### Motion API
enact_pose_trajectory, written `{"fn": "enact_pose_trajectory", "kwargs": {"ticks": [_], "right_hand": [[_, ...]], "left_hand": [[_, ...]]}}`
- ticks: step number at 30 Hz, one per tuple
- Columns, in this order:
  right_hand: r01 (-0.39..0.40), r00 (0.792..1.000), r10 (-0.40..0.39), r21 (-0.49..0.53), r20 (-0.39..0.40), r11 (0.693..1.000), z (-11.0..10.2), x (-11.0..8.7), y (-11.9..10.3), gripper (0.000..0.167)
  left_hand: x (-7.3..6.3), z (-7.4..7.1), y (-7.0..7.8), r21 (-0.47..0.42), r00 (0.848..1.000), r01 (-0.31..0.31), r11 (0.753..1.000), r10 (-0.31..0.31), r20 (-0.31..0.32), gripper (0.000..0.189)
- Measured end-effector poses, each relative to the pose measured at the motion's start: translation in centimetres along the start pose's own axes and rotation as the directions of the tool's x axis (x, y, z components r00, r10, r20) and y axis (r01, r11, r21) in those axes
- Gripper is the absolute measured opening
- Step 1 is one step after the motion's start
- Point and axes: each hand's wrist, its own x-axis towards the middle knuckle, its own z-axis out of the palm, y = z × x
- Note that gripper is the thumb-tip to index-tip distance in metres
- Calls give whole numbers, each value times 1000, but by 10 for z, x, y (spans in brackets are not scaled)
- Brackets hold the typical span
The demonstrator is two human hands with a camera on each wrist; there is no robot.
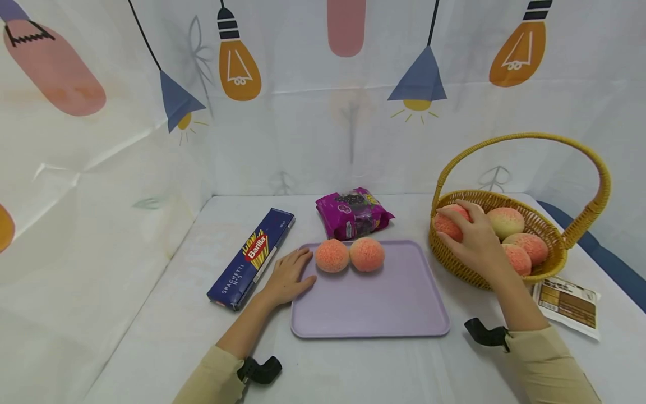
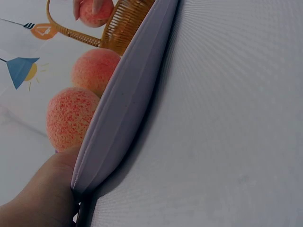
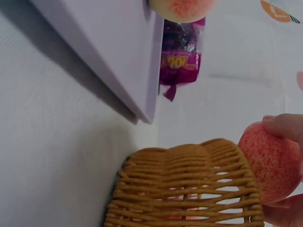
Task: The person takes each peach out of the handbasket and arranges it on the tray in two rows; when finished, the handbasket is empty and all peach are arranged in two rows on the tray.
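My right hand (image 1: 476, 244) grips a pinkish-red peach (image 1: 451, 221) at the left rim of a wicker basket (image 1: 454, 268); the right wrist view has this peach between thumb and fingers, beside the woven wall. Several more peaches (image 1: 506, 223) lie inside the basket. On a lilac tray (image 1: 370, 308), two peaches (image 1: 367, 255) sit side by side near the far left corner. My left hand (image 1: 289, 279) rests at the tray's left edge, fingers extended, just left of these peaches. Its thumb side shows against the tray rim in the left wrist view.
A blue Barilla spaghetti box (image 1: 252, 259) lies slanted left of the tray. Behind the tray is a purple snack bag (image 1: 352, 213). A brown-and-white packet (image 1: 567, 306) lies right of the basket's front, partly under it. The basket's tall handle (image 1: 525, 136) arches above the peaches.
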Motion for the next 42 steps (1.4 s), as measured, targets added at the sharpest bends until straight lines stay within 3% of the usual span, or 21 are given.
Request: {"fn": "enact_pose_trajectory", "kwargs": {"ticks": [20, 42], "right_hand": [[91, 996, -91, 25, 1, 996, 10, 9, -22, 48], [174, 982, -179, 86, 56, 981, 37, 7, -37, 47]], "left_hand": [[-1, 1, 1, 4, 1000, 2, 1000, -2, 6, 62], [0, 2, -1, 16, 1000, -3, 1000, 3, -2, 62]]}}
